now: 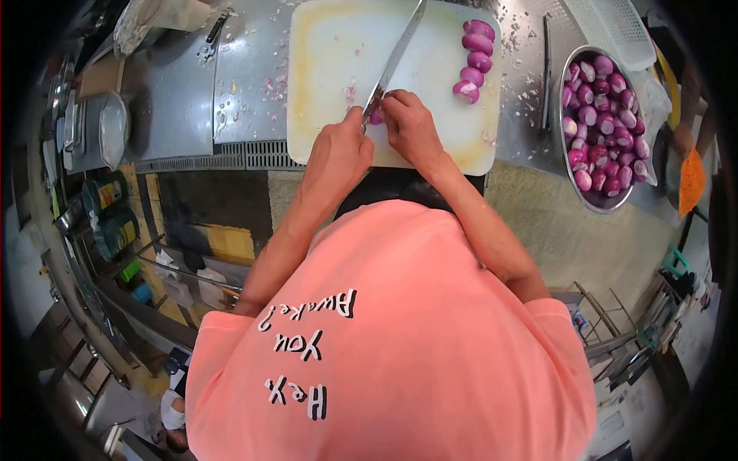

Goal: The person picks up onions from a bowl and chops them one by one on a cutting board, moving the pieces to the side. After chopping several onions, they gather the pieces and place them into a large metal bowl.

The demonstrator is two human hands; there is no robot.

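Onion (376, 117) sat at the fingertips of my right hand (411, 127), which pinched it against the board (330, 73). My left hand (338, 154) gripped the knife (400, 58), its blade slanting away. My forearms angled inward over the near edge; board surface stretched between blade and onion row (478, 61).
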